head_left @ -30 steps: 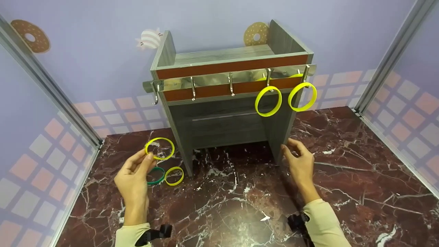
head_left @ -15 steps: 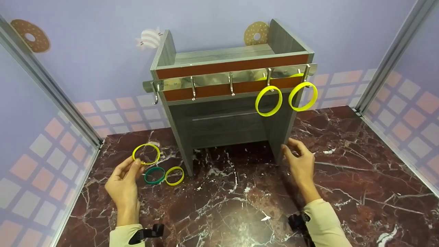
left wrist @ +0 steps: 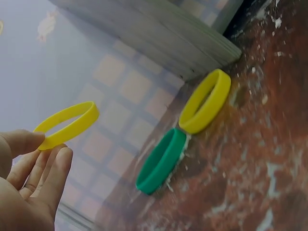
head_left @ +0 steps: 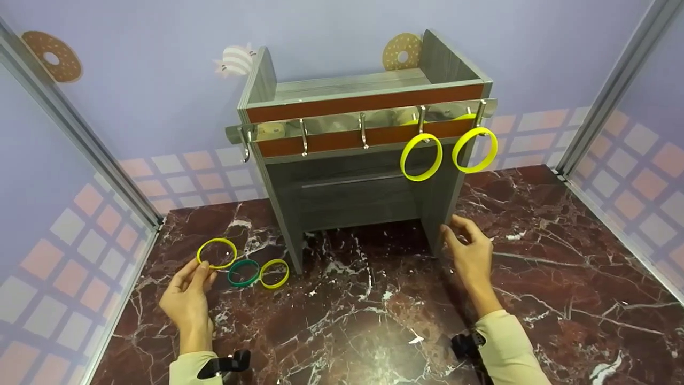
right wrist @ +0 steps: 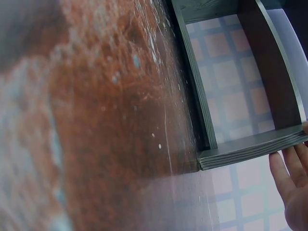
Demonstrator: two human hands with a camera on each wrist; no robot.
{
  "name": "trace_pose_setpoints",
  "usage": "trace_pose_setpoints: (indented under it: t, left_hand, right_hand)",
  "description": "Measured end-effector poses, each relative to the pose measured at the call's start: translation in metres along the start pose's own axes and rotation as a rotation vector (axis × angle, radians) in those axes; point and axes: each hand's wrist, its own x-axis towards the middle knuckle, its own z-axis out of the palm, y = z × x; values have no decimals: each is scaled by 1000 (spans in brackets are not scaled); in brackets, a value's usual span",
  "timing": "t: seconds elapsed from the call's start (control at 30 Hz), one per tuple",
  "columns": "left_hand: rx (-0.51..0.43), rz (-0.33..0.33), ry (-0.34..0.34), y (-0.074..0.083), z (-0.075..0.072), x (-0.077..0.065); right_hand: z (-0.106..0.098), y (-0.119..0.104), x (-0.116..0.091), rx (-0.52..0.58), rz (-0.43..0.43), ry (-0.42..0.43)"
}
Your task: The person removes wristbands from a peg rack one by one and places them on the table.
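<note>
Yellow band (left wrist: 74, 130) in narrow left grip (head_left: 187, 298)

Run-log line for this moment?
left hand: pinches yellow wristband | right hand: grips rack's side panel | marbled tabletop: green wristband, another yellow wristband | two hooks: hanging yellow wristbands

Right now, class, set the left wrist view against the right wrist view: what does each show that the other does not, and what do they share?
Only the left wrist view shows the left hand pinching a yellow ring, plus a green ring and a second yellow ring on the marbled tabletop.
Only the right wrist view shows the right hand gripping the edge of the grey stand.
Both show part of that stand, the tabletop and the square-patterned wall.
</note>
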Motion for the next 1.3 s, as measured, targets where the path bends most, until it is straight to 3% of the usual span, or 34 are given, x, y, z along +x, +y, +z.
trace_pose_setpoints:
  t: [0.4,0.93,1.3]
  left_hand:
    - [-36,-52,55,-11,-15,9]
    - [42,-97,120,-16,-35,16]
    - [171,-99,131,-21,-39,18]
  right_hand:
    - [0,-1,0,-23,-8,10]
    - [1,1,0,0,-12,-1]
    - [0,-2,-1,-11,-6,3]
